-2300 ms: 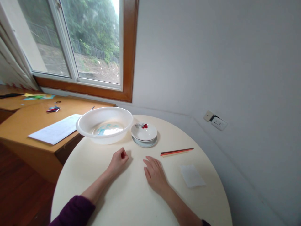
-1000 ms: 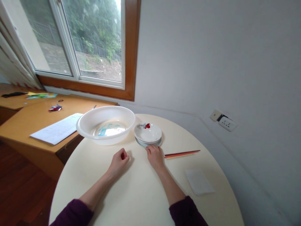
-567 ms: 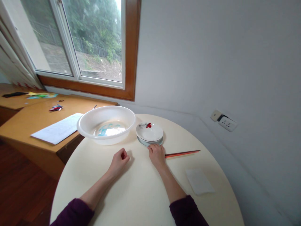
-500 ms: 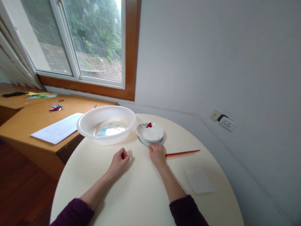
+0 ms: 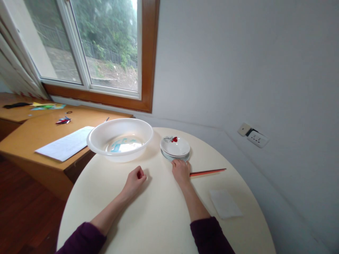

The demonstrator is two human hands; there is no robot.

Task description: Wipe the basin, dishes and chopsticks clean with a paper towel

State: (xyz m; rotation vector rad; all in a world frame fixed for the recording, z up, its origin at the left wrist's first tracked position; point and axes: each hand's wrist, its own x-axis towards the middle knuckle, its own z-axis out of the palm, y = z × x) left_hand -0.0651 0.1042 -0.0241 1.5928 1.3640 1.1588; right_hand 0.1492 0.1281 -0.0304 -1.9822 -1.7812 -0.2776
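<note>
A small white dish with a red flower [image 5: 178, 148] sits stacked on a bluish-grey plate [image 5: 169, 157] at the far middle of the round table. My right hand [image 5: 181, 170] has its fingers curled at the near rim of this stack, gripping its edge. Just right of that hand lie dark-and-red chopsticks [image 5: 209, 173], their left ends hidden behind it. My left hand [image 5: 136, 178] rests on the tabletop in a loose fist, with nothing seen in it, in front of a translucent white basin [image 5: 127, 157].
The cream round table [image 5: 148, 218] holds a folded white cloth or tissue [image 5: 225, 204] on its right. To the left, a wooden desk [image 5: 79, 116] bears white paper [image 5: 66, 143] and several pens [image 5: 63, 120]. A wall with a socket [image 5: 257, 138] stands at the right.
My right hand and the stacked dish and plate have slid a little to the right and slightly away from me. My left hand stays in place.
</note>
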